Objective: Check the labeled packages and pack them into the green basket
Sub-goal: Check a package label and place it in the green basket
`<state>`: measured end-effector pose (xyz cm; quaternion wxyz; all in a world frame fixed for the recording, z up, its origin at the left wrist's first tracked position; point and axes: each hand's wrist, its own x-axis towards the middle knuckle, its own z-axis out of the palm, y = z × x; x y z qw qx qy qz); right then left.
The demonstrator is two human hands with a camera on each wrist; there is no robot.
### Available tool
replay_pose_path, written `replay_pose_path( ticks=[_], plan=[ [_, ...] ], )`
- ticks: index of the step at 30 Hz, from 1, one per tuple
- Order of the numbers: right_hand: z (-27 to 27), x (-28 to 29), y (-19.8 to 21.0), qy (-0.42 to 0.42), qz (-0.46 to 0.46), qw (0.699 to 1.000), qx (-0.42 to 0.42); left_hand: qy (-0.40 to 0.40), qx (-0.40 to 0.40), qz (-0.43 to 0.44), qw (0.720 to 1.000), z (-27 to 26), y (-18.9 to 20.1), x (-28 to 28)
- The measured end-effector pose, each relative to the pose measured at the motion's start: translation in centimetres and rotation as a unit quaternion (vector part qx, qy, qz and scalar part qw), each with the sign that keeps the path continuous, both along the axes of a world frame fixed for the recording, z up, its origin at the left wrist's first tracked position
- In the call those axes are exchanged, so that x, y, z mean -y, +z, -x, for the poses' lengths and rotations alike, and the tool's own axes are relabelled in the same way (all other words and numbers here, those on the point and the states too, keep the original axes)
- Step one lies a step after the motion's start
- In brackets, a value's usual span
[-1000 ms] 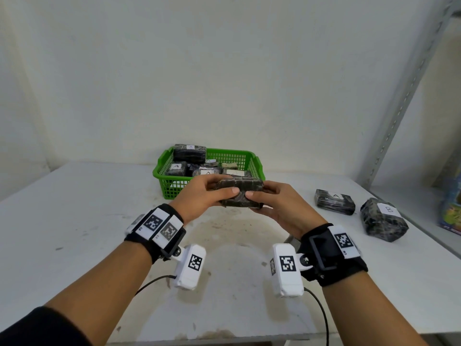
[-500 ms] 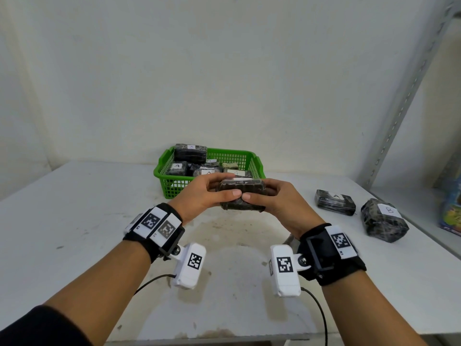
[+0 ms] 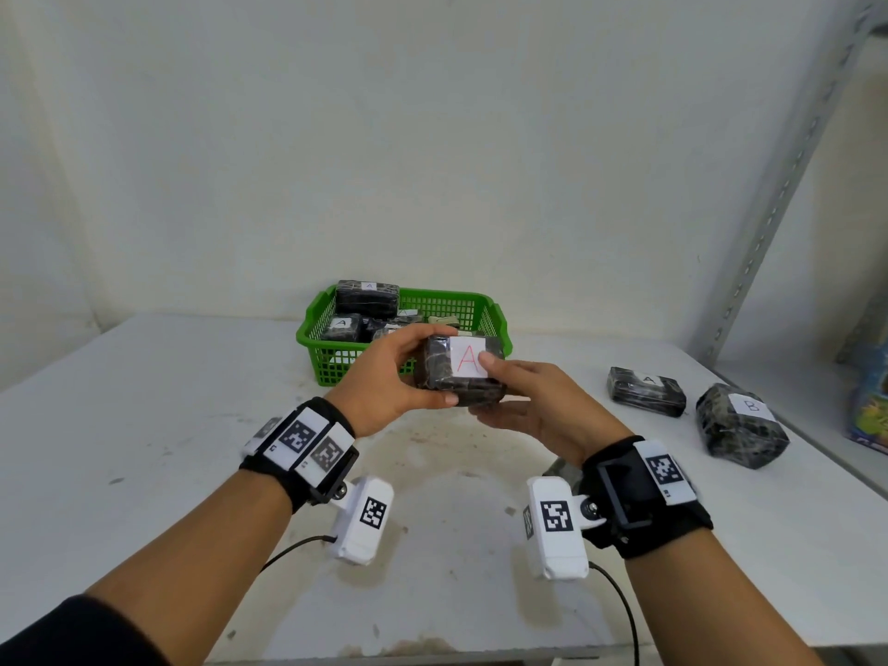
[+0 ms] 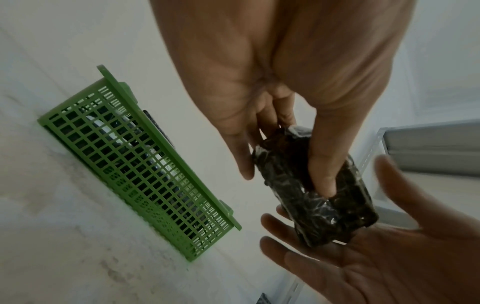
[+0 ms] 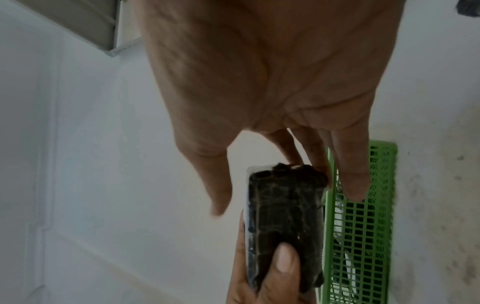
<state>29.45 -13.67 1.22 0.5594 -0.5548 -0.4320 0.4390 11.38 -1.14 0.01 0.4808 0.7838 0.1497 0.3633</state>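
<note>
Left hand (image 3: 384, 382) grips a dark wrapped package (image 3: 459, 372), thumb curled along its near edge and fingers over the far side; its white label, marked with a red A, faces up. Right hand (image 3: 538, 406), fingers spread and nearly straight, supports the package from the right and below, thumb on the label's edge. Just beyond stands the green basket (image 3: 331, 348), holding several packages. Far right on the white table (image 3: 144, 425) lie package A (image 3: 646, 391) and package B (image 3: 740, 427).
</note>
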Motion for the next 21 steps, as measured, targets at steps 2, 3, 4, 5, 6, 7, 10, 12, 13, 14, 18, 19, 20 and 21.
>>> replay_pose_path(
  ticks=[2,3,4,5,6,7,10,12,13,14,18,19,20,21],
  plan=[
    [0.1,-0.1,-0.1,-0.014,0.004,1.000,-0.014,-0.015,-0.003,0.003,1.000,0.0,0.0,0.3],
    [0.1,-0.1,-0.2,-0.022,-0.001,1.000,-0.016,-0.027,-0.006,0.013,1.000,0.0,-0.1,0.5],
    [0.1,-0.1,-0.2,-0.030,-0.010,0.999,-0.011,-0.036,-0.012,0.027,0.999,0.0,-0.1,0.7],
    [0.1,-0.1,-0.3,-0.037,-0.017,0.999,-0.004,-0.039,-0.023,0.042,0.998,0.0,-0.1,0.8],
    [0.1,-0.1,-0.3,-0.043,-0.021,0.999,0.004,-0.034,-0.040,0.052,0.997,-0.1,0.0,1.0],
    [0.2,-0.1,-0.2,-0.043,-0.023,0.999,0.010,-0.026,-0.057,0.061,0.996,-0.2,0.1,1.1],
    [0.3,-0.2,-0.2,-0.040,-0.022,0.999,0.006,0.011,-0.083,0.056,0.995,-0.3,0.3,1.2],
    [0.5,-0.2,0.0,-0.043,-0.019,0.999,0.002,0.016,-0.079,0.049,0.996,-0.2,0.5,1.2],
    [0.5,-0.2,0.0,-0.045,-0.017,0.999,0.003,0.013,-0.083,0.047,0.995,-0.1,0.5,1.2],
    [0.6,-0.2,0.1,-0.047,-0.018,0.999,0.006,0.005,-0.086,0.051,0.995,-0.1,0.6,1.2],
    [0.8,-0.2,0.2,-0.056,-0.023,0.998,0.011,-0.014,-0.056,0.126,0.990,0.0,0.2,1.1],
    [0.9,-0.2,0.2,-0.054,-0.024,0.998,0.004,-0.007,-0.047,0.129,0.991,0.0,0.1,1.0],
    [0.9,-0.3,0.3,-0.051,-0.026,0.998,-0.006,0.001,-0.037,0.133,0.990,-0.1,0.0,0.9],
    [0.9,-0.3,0.4,-0.048,-0.026,0.998,-0.016,0.008,-0.023,0.143,0.989,-0.1,0.0,0.9]
  ],
)
